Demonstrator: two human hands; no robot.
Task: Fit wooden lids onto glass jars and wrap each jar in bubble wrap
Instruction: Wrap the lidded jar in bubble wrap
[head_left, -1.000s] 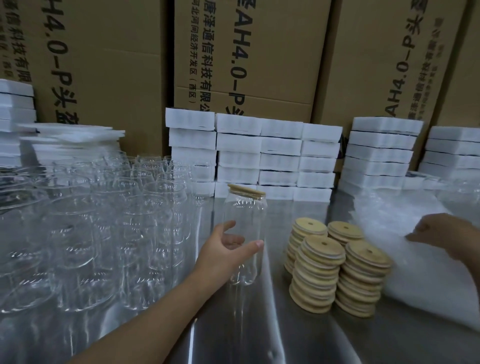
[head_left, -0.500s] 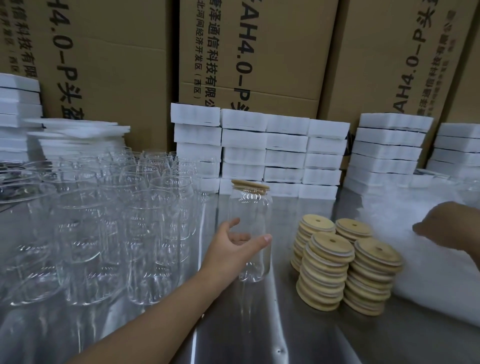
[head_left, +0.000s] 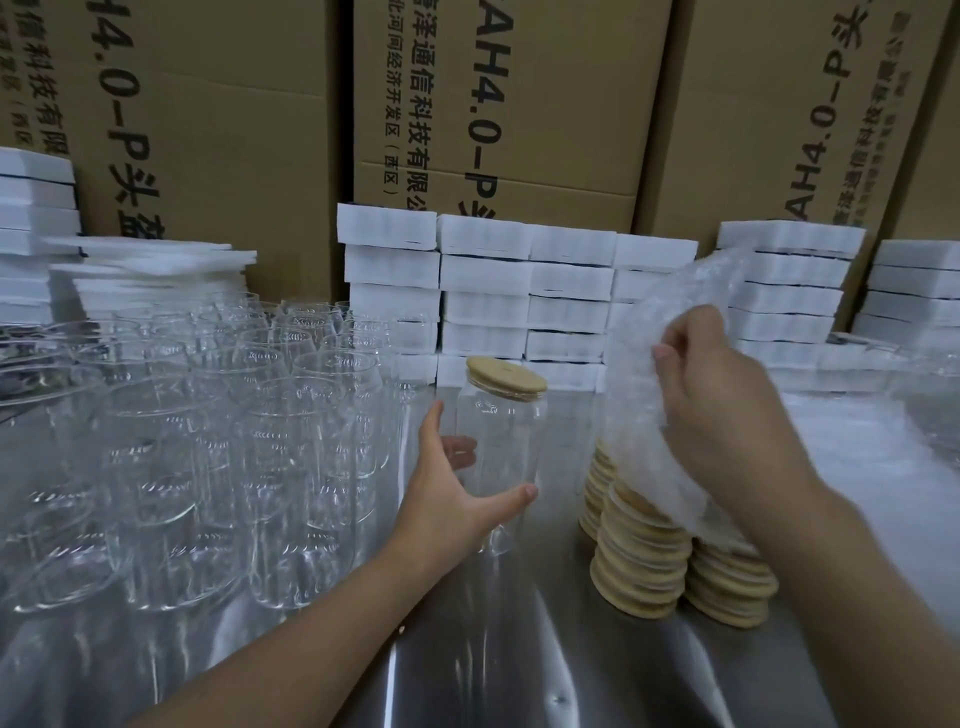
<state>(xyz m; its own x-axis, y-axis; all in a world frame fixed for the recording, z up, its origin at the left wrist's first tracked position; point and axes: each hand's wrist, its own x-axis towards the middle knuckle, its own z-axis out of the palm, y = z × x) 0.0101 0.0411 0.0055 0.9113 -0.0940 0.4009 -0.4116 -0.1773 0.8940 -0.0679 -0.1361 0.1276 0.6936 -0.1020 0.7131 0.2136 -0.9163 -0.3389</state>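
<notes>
The clear, straight-walled glass jar (head_left: 501, 447) stands upright on the brushed steel table (head_left: 519, 654), just left of the stacked lids, and is capped by a round, pale wooden lid (head_left: 506, 376). Whether the lid is pressed fully home cannot be told. The left hand (head_left: 447, 499) grips the jar low on its body, thumb across the front and fingers curled behind, visible through the glass. The jar is probably rigid, smooth, rather slippery and breakable, with some weight, so a hold around the middle of the wall looks safer than one by the lid, which might lift off. The right hand (head_left: 727, 410) pinches a translucent sheet of bubble wrap (head_left: 691, 291) and holds it up beside the jar. It looks feather-light, limp and crinkly, and is likely best taken by an edge so that it hangs flat. Below the sheet stand stacks of flat wooden discs (head_left: 639, 561), matt with fine grain. To the left crowd open glass tumblers (head_left: 208, 441), glossy and packed close together. Behind them rise white foam blocks (head_left: 483, 275) and brown cardboard cartons (head_left: 519, 104).
</notes>
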